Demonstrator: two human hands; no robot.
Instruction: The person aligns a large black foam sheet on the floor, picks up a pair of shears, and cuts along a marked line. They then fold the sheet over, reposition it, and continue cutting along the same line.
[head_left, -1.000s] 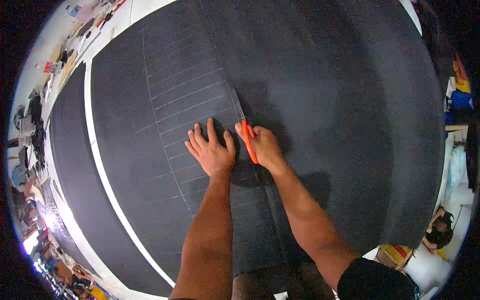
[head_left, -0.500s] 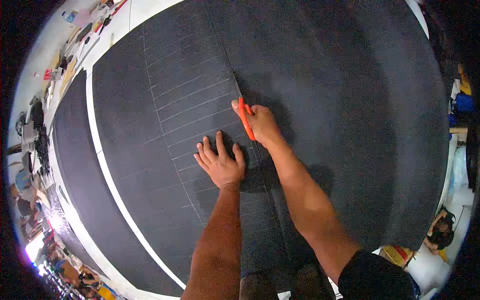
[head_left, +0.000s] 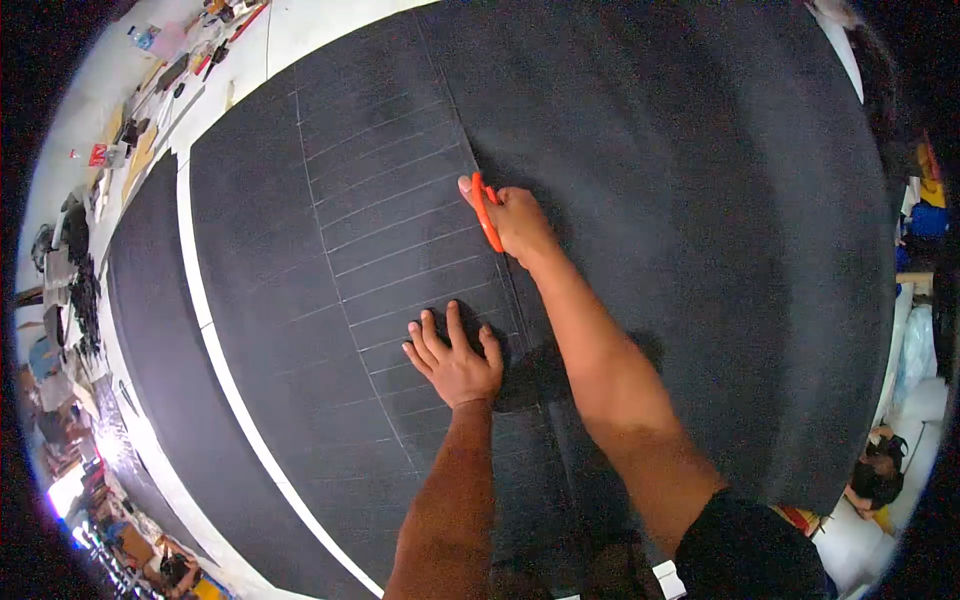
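Note:
A wide sheet of black fabric (head_left: 690, 230) covers most of the table, with chalk lines ruled across its left part. My right hand (head_left: 520, 225) is closed on orange-handled scissors (head_left: 484, 212), whose blades lie along a long cut line running up the fabric. Flat on the marked part of the fabric rests my left hand (head_left: 460, 362), its fingers spread, to the lower left of the scissors. The blade tips are hard to make out against the dark cloth.
A second dark fabric strip (head_left: 160, 290) lies to the left, past a white gap (head_left: 215, 350). Assorted clutter (head_left: 150, 130) lines the table's far left edge. At the lower right a person (head_left: 880, 470) is partly visible beside white material.
My right hand and the scissors have moved slightly upward along the line. My left hand sits a little lower and further right, still flat. The whole view has shifted slightly.

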